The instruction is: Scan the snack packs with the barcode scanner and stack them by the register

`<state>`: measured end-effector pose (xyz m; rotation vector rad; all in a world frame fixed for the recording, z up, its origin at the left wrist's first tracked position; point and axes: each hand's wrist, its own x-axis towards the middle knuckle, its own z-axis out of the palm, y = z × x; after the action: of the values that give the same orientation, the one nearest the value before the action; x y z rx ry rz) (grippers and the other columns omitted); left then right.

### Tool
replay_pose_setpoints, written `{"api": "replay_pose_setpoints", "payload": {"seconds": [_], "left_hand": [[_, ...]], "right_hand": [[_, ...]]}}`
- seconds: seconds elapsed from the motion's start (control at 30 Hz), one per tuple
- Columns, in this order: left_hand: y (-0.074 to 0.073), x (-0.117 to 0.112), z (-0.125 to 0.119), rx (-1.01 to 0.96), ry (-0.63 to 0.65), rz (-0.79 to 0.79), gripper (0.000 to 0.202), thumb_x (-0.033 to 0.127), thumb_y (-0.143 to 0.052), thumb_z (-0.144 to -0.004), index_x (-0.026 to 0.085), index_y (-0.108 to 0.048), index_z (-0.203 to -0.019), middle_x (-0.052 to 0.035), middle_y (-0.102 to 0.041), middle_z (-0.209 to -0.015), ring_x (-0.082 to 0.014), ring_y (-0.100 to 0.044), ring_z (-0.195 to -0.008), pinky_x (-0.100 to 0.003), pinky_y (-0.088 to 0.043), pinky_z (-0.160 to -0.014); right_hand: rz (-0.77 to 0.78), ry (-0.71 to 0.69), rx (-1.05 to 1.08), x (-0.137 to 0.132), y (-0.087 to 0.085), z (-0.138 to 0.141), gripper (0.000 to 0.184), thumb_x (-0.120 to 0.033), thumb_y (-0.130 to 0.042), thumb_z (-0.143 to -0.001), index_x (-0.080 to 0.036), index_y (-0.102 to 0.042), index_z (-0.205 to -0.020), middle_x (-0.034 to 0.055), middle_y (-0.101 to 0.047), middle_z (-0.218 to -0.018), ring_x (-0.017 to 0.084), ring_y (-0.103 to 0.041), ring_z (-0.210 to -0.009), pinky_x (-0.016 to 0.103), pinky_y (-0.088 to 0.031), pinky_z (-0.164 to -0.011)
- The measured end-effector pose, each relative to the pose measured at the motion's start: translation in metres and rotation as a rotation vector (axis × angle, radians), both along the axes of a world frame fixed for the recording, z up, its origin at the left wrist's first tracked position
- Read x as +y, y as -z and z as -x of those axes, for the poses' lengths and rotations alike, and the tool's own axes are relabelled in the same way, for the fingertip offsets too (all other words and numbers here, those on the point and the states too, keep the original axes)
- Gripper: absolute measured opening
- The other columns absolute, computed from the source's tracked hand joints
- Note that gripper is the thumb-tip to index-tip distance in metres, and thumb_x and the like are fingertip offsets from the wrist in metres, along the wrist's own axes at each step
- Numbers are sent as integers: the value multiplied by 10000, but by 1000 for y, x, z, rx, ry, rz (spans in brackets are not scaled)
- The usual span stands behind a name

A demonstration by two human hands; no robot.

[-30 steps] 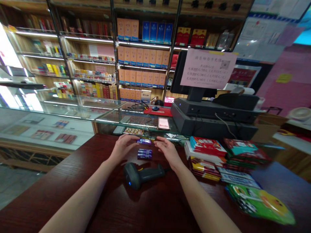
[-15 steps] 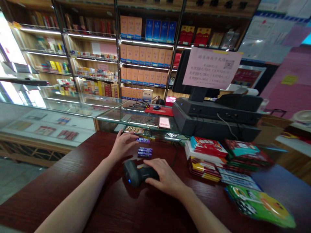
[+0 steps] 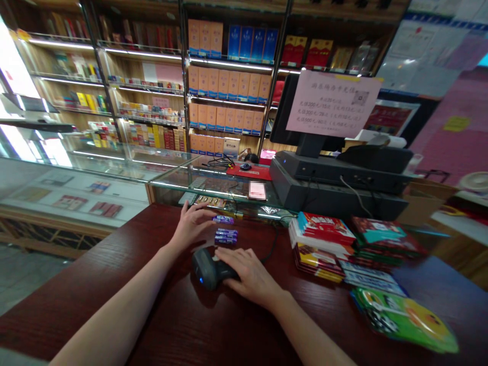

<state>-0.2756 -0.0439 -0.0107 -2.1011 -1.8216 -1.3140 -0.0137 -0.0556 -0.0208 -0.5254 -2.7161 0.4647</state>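
A dark barcode scanner (image 3: 204,268) lies on the dark wooden counter (image 3: 114,284), and my right hand (image 3: 249,274) is wrapped over its handle. Just beyond it lie small purple packets (image 3: 226,236), stacked flat. My left hand (image 3: 192,223) rests on the counter to their left, its fingertips pinching one more purple packet (image 3: 223,219) at the far edge.
Stacks of colourful snack packs (image 3: 324,241) and a green bag (image 3: 404,317) lie to the right. A black till with a monitor (image 3: 335,178) and a pink paper notice (image 3: 332,104) stands behind them. A glass display case (image 3: 171,178) and shelves of boxes fill the back.
My right hand left the purple packets, drew back toward me and closed over the scanner. My left hand stayed by the far packet.
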Motion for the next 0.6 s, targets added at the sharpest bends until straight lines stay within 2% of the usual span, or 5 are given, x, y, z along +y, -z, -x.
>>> {"api": "replay_pose_setpoints", "payload": {"seconds": [0.13,0.3,0.47,0.6], "left_hand": [[3,1,2,10,-19,-9,169,393,-677,-856,306,-747,-982,-34,-712,-1247,-255,-588,-1275,-597,-66,-1240],[10,6,12,-3,-23,-31,188,423,-681,-855,309,-746,-990,-38,-701,-1264,-249,-587,-1273,-579,-118,-1234],[9,5,16,-36,-43,-31,214,448,-679,-852,309,-747,-999,-35,-710,-1251,-244,-601,-1257,-556,-153,-1230],[7,4,16,-55,-51,-47,209,447,-682,-854,309,-748,-995,-36,-722,-1233,-240,-612,-1241,-543,-171,-1225]], "right_hand": [[21,-30,2,0,-1,-1,520,-299,-617,-969,-305,-446,-1460,38,-561,-1476,202,-518,-1299,364,-323,-1016],[42,-23,16,0,-5,-6,523,-316,-625,-969,-311,-447,-1461,42,-559,-1479,206,-525,-1301,364,-325,-1022],[38,59,81,7,-6,-11,608,-282,-633,-957,-328,-385,-1510,47,-544,-1494,222,-523,-1314,389,-338,-1040],[47,179,197,16,-3,-17,629,-258,-650,-936,-331,-399,-1508,54,-586,-1447,239,-566,-1244,392,-383,-993]]}}
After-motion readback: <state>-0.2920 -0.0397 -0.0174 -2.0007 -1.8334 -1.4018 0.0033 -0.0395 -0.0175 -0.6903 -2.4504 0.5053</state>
